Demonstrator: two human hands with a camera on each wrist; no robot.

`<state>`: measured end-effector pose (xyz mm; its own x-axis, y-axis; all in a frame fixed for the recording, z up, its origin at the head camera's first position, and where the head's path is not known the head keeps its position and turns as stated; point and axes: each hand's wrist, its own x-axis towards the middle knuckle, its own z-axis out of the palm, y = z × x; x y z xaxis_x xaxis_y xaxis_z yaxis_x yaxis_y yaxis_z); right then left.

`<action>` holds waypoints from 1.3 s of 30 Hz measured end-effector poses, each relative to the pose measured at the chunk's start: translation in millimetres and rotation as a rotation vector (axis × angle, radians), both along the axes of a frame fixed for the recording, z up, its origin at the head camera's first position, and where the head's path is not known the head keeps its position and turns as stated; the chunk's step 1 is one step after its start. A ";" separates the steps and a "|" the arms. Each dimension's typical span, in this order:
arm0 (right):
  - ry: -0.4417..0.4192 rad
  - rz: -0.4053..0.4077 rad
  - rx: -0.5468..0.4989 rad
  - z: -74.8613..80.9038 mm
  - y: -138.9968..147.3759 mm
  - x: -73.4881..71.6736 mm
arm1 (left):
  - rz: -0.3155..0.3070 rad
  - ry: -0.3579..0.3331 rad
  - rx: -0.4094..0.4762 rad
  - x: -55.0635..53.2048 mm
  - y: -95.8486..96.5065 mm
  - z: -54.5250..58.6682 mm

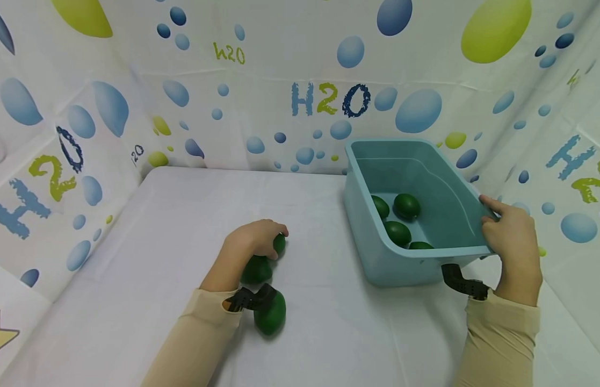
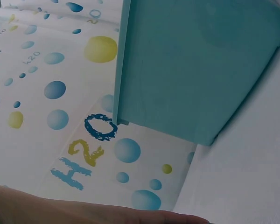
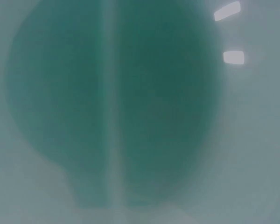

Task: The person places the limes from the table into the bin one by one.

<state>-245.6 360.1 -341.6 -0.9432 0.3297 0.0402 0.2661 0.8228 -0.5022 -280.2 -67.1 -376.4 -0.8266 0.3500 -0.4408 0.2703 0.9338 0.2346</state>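
Note:
On the white cloth, my left hand (image 1: 253,237) curls its thumb and fingers round a dark green avocado (image 1: 279,244), mostly hidden by them. A second avocado (image 1: 256,270) lies under the wrist, and a third avocado (image 1: 272,317) is nearer me, partly behind the wrist strap. To the right stands a light teal plastic bin (image 1: 377,263) with several avocados (image 1: 397,233) inside. My right hand (image 1: 512,231) grips its right rim near the front corner. In the left wrist view, the edge of my left hand (image 2: 107,212) shows at the bottom. Blurred teal plastic (image 3: 168,102) fills the right wrist view.
The table (image 1: 183,226) is covered in white cloth. A white curtain (image 1: 270,70) printed with blue and green drops and H2O lettering surrounds the back and both sides. The bin stands close to the back and right curtain.

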 end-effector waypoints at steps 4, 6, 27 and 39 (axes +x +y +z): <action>0.000 0.003 0.002 0.1 -0.1 0.0 | -0.009 0.000 -0.010 -1.1 0.1 -0.9; 0.002 0.002 0.003 0.2 -0.2 0.1 | -0.012 0.001 -0.015 -1.5 0.3 -0.6; -0.005 -0.002 -0.006 -0.3 -0.2 0.1 | -0.024 0.073 0.026 -2.4 6.3 1.0; -0.006 0.008 -0.006 -1.1 2.2 -0.3 | 0.002 0.246 0.247 -5.4 11.6 -1.2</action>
<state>-245.9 362.3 -342.7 -0.9461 0.3221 0.0330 0.2622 0.8220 -0.5056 -285.6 -55.5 -377.6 -0.8983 0.4195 -0.1303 0.3451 0.8575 0.3816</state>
